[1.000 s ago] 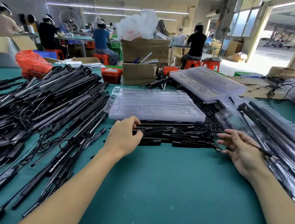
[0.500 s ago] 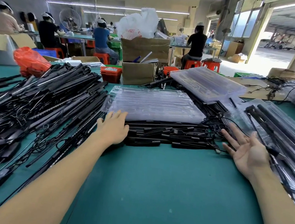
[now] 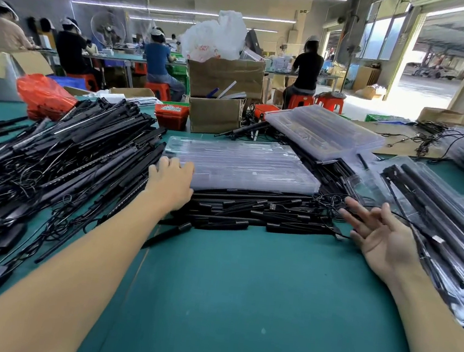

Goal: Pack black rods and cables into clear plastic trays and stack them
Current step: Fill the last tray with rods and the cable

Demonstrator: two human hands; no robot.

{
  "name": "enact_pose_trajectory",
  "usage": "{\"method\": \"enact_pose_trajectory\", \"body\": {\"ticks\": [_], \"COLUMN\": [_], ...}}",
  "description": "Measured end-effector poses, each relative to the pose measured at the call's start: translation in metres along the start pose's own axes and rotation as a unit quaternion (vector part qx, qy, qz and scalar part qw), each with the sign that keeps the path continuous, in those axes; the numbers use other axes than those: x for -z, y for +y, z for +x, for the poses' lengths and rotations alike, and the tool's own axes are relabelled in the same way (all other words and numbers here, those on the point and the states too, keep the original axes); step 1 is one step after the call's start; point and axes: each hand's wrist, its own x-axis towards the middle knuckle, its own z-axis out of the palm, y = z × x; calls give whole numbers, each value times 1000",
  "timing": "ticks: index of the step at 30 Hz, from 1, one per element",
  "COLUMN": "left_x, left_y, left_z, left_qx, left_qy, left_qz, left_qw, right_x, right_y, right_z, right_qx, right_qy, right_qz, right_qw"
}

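Left hand rests, fingers straight, on the near-left corner of a clear tray stack atop black rods mid-bench — right hand beside them, palm up, fingers spread, holding nothing.

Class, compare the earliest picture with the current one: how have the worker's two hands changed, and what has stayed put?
The left hand left the rods it was curled over and moved up and left to the near-left corner of the tray stack, fingers resting on it. The right hand opened, palm up, fingers spread. Rods, tray stack and the left pile stayed put.
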Motion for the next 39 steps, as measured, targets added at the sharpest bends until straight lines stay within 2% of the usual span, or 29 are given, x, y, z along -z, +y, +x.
{"method": "enact_pose_trajectory", "body": {"ticks": [2,4,6,8,11,14,18,21,25,27,28,30,32,34,36,39], "left_x": [3,7,14,18,24,30,36,40,47,51,51,47,38,26,13,0], "left_y": [2,5,11,19,31,47,68,74,59,47,41,30,18,6,-5,-15], "left_z": [-2,-5,-14,-28,-59,-95,-138,-163,-178,-177,-175,-165,-152,-143,-137,-135], "left_qx": [-16,-30,-58,-82,-95,-136,-191,-237,-313,-279,-242,-145,-57,20,77,103], "left_qy": [41,83,120,177,243,259,199,102,-49,-148,-155,-80,19,78,99,128], "left_qz": [4,-41,-79,-63,-55,-68,-89,-103,-210,-308,-353,-383,-313,-267,-291,-382], "left_qw": [999,995,988,979,964,954,957,961,925,898,891,909,948,960,948,909], "right_x": [3,3,1,-3,-6,-9,-16,-20,-22,-18,-18,-17,-16,-12,-10,-9], "right_y": [-1,-1,0,0,-1,-2,-1,1,3,4,3,-1,-3,-2,-1,-2], "right_z": [-3,-4,-4,-5,-6,-8,-17,-22,-25,-23,-24,-25,-26,-24,-23,-25], "right_qx": [7,24,45,63,53,13,-62,-92,-100,-96,-91,-88,-102,-119,-114,-111], "right_qy": [-8,4,9,2,-24,-59,-106,-146,-136,-126,-127,-140,-165,-193,-222,-257], "right_qz": [33,33,-3,-47,-78,-58,13,77,90,89,89,89,99,95,67,45], "right_qw": [999,999,999,997,995,996,992,982,981,983,984,982,976,969,966,959]}}
